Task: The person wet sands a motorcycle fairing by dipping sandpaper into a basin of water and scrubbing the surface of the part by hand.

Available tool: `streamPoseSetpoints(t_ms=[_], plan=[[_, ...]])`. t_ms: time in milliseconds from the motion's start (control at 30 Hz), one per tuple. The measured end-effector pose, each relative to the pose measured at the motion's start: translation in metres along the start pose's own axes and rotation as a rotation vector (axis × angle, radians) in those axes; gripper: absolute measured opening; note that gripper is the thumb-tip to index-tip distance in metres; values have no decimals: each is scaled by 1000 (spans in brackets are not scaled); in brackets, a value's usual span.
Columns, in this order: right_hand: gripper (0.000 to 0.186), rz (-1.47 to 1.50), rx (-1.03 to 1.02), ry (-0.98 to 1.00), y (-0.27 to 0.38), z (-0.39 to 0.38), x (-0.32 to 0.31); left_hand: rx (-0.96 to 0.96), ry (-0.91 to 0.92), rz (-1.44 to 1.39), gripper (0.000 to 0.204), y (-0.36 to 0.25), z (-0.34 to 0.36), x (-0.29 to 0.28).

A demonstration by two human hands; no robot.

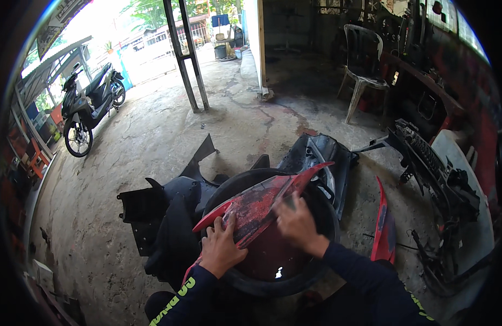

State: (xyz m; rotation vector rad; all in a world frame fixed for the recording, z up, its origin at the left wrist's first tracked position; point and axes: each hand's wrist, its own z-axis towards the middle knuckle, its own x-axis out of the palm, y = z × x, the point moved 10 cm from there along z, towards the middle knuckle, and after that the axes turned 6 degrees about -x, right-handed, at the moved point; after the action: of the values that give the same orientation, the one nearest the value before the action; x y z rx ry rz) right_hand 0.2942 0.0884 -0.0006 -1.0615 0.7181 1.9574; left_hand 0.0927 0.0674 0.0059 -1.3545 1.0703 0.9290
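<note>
1. A sign (58, 22) hangs at the upper left under the roof edge, a long slanted board, pale with dark marks; a blue cloth or board (220, 20) shows far off at the top centre; small boxes (42, 269), white and flat, lie at the lower left on the floor
2. The concrete floor (153, 136) lies bare between the parked scooter (90, 103) at the left and the steel post (185, 54) in the middle, and runs open toward the bright yard; to the right a white plastic chair (362, 60) and a stripped scooter frame (435, 168) close off the room, and a loose red panel (383, 228) stands just beside the basin
3. The red fairing panel (262, 204) lies across the round black basin (327, 217), its long axis running from lower left to upper right, the narrow pointed tip toward the upper right past the rim; black body panels (164, 217) are heaped just left of the basin
4. The left hand (221, 247) presses on the panel's lower left end, fingers curled over its edge in a grip
5. The right hand (297, 223) rests on the panel's middle, fingers bent down on its surface; whether they clasp anything, I cannot tell
</note>
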Motion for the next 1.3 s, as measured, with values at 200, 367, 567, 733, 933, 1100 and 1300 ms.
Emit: streamPoseSetpoints(t_ms=[200, 367, 567, 733, 933, 1100, 1300], plan=[[46, 210, 150, -20, -59, 8, 18, -22, 42, -5, 103, -6, 3, -1], [44, 227, -46, 45, 23, 0, 14, -32, 34, -4, 101, 9, 3, 6], [43, 109, -12, -2, 4, 3, 14, -13, 40, 5, 102, 3, 8, -3], [42, 137, 128, -39, -56, 20, 13, 0, 7, 16, 99, -3, 6, -1], [42, 95, -55, -28, 6, 4, 9, -3, -12, 35, 100, 4, -1, -3], [42, -11, -45, -5, 1, 3, 9, 29, -38, 61, 102, -2, 2, -10], [47, 74, 132, -41, -48, 11, 3, 18, -53, 70, 102, -11, -1, -11]])
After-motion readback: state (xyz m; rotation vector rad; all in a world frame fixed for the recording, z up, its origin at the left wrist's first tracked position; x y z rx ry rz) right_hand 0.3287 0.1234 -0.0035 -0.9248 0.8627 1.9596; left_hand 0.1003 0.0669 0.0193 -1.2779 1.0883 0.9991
